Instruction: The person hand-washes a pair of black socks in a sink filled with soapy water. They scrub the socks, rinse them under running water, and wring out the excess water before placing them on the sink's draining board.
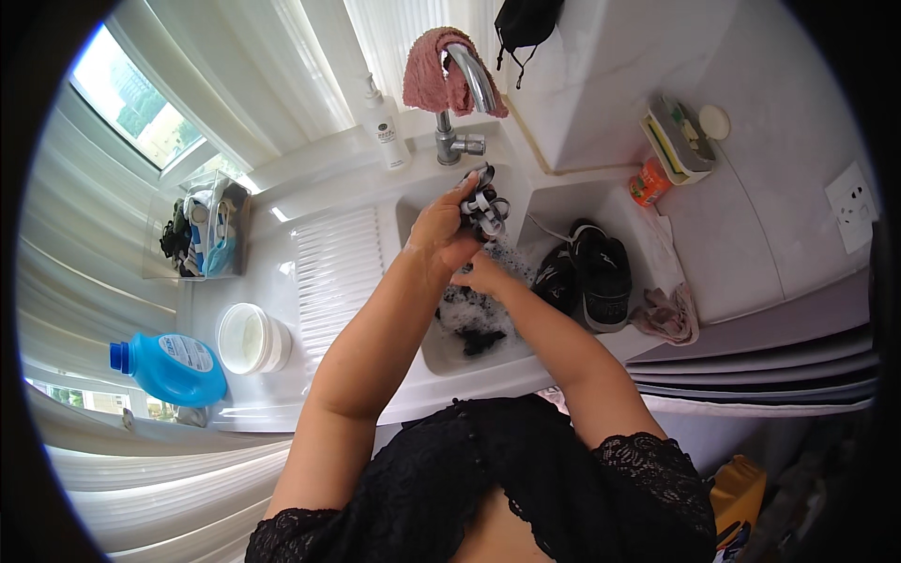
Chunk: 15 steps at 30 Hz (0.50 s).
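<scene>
My left hand [443, 225] is closed around a soapy bundle of black and white laces or straps [486, 211], held up over the sink. The bundle's exact kind is hard to make out. My right hand [482, 273] is just below it, fingers stretched toward my left palm, with nothing visible in them. Under both hands, the sink basin [430, 352] holds foamy water [467, 310]. A dark, soft-looking item [481, 340] lies partly covered by suds. To the right, a pair of black sneakers [603, 277] rests in the neighbouring basin, one upright and one partly behind my arm.
A chrome faucet [449, 141] draped with a pink cloth [430, 75] rises behind the sink. Left stand a ribbed washboard [328, 272], white tub [251, 340], blue detergent bottle [169, 366] and clear box [208, 230]. A pump bottle [385, 131] is behind; a rag [668, 317] hangs right.
</scene>
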Available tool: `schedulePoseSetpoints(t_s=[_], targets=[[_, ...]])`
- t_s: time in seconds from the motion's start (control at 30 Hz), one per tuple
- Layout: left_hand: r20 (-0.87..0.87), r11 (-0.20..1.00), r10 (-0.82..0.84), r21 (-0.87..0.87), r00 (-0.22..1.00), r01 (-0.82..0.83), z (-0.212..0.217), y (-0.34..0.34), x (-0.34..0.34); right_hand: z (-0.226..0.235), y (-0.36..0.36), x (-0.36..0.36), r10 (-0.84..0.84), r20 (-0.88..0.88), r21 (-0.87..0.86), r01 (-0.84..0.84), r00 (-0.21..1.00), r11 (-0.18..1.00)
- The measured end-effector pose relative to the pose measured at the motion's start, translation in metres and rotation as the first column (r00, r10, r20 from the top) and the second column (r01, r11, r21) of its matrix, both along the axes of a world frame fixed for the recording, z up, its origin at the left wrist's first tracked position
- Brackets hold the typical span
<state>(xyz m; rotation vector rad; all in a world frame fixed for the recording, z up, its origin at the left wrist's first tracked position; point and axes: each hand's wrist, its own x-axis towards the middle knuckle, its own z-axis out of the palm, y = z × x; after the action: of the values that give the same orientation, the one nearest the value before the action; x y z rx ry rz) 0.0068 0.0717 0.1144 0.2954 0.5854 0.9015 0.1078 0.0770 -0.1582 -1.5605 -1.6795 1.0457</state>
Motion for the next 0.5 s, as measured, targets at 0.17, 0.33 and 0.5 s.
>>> schedulePoseSetpoints(t_s=[0.17, 0.33, 0.5], targets=[[-0.001, 0.995, 0.076, 0.062, 0.997, -0.076, -0.003, 0.011, -0.015, 0.044, 0.015, 0.013, -0.542, -0.374, -0.732, 0.120, 0.753, 0.671], [-0.239, 0.972, 0.206, 0.165, 0.949, -0.169, -0.067, 0.051, -0.034, 0.089, 0.056, 0.023, -0.385, -0.609, -0.551, -0.021, 0.693, 0.834], [-0.524, 0.981, 0.123, -0.067, 0.843, -0.184, -0.161, 0.077, -0.046, 0.065, 0.088, 0.000, -0.244, -0.662, -0.482, -0.153, 0.709, 0.863]])
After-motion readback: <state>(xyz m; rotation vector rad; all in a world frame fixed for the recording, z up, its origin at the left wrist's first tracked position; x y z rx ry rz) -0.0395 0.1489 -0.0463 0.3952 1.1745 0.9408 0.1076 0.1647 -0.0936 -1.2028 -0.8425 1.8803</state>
